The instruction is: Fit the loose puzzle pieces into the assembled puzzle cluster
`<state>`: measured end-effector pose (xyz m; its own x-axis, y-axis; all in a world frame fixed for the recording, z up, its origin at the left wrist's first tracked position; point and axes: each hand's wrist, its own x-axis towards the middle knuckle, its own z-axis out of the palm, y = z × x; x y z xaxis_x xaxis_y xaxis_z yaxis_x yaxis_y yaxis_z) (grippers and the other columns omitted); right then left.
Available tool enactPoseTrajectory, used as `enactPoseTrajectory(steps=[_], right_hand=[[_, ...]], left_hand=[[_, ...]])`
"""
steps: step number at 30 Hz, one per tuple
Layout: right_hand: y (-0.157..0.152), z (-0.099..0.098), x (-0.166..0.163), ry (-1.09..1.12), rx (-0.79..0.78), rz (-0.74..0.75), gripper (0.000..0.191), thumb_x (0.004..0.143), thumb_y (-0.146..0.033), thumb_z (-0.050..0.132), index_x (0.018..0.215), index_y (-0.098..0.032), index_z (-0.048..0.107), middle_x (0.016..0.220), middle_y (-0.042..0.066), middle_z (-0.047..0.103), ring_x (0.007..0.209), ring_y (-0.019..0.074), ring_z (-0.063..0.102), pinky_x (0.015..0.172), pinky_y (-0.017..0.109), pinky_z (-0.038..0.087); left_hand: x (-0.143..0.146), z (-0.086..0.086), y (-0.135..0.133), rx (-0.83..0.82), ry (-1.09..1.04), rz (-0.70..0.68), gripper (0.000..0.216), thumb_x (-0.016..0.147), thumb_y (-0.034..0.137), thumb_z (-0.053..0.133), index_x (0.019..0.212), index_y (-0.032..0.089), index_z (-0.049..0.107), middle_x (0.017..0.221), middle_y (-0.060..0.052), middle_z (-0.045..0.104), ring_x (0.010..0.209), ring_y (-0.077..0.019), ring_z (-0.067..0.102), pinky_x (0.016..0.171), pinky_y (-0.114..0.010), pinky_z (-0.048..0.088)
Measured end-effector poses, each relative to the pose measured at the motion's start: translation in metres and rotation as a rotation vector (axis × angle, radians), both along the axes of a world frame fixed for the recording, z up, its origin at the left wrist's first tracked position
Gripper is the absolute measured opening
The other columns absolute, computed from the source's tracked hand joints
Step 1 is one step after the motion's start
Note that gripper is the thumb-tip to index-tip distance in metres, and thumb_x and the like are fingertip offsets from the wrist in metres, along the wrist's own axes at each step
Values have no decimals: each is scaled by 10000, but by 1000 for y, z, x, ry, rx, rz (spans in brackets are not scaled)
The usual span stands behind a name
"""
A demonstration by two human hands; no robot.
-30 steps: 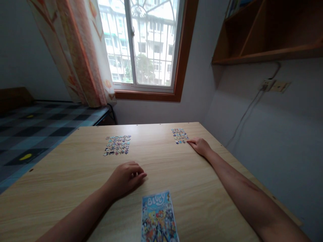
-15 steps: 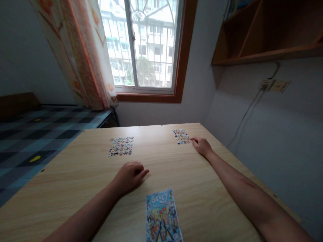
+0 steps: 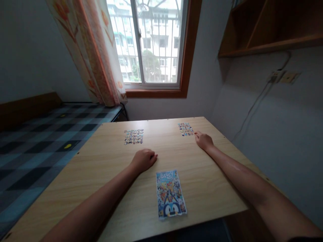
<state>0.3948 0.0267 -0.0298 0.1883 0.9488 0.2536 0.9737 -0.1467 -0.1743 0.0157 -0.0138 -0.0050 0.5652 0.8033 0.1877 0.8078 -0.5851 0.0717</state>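
My right hand (image 3: 204, 140) rests low at the far right of the table, just beside the right group of puzzle pieces (image 3: 185, 129). Its fingers are bent together toward the group's right edge; anything between the fingertips is too small to make out. Loosely curled, my left hand (image 3: 144, 160) lies on the wood with nothing visible in it. Beyond it, a second group of puzzle pieces (image 3: 134, 137) is laid out in rows, apart from the hand. Nearer to me is a colourful printed sheet (image 3: 171, 195) headed "Bluey", lying flat with slightly crinkled edges.
The light wooden table (image 3: 121, 215) has its near edge at the bottom. On the left stands a bed with a checked cover (image 3: 58, 141). Ahead are a window (image 3: 161, 60) and a patterned curtain (image 3: 93, 57). A wooden shelf (image 3: 272, 47) and a wall socket (image 3: 277, 76) are at right.
The view has tilted down and turned slightly left, bringing the whole printed sheet and near table edge into sight. My left thumb sits closer to the curled fingers. My right hand stays beside the pieces.
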Motion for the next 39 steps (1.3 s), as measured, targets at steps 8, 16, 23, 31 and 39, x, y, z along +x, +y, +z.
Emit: enactPoseTrajectory(steps=[8,16,23,31,39], right_hand=[[-36,3,-28,-40,-41,78,333,1010,-328,412,1240,-259,643,1055,87,752,910,215,712,758,271,457],[-55,10,-44,-64,-73,142,293,1014,-322,414,1093,-226,679,958,86,754,848,210,712,699,254,421],[-72,10,-65,-67,-79,255,267,1007,-324,428,1069,-242,675,962,54,753,861,186,701,690,238,393],[-63,13,-84,-70,-100,325,265,992,-329,437,1125,-267,659,964,57,756,872,210,711,707,257,412],[-25,18,-113,-63,-130,263,331,1010,-360,399,1215,-259,639,1015,95,749,901,233,711,759,288,452]], left_hand=[[3,1,-1,-4,49,67,427,961,394,412,716,192,699,825,-106,727,776,-219,657,675,-316,391],[11,8,-6,-64,88,143,446,955,417,395,798,204,754,935,-129,757,864,-245,683,751,-343,442],[21,9,-6,-89,153,222,527,957,451,348,887,187,798,984,-167,760,904,-272,700,759,-356,479],[28,12,-1,-87,197,229,580,969,469,326,898,147,802,945,-199,755,871,-292,716,720,-358,484],[31,7,-3,-101,121,293,551,981,448,329,909,176,804,946,-181,757,856,-275,708,733,-355,471]])
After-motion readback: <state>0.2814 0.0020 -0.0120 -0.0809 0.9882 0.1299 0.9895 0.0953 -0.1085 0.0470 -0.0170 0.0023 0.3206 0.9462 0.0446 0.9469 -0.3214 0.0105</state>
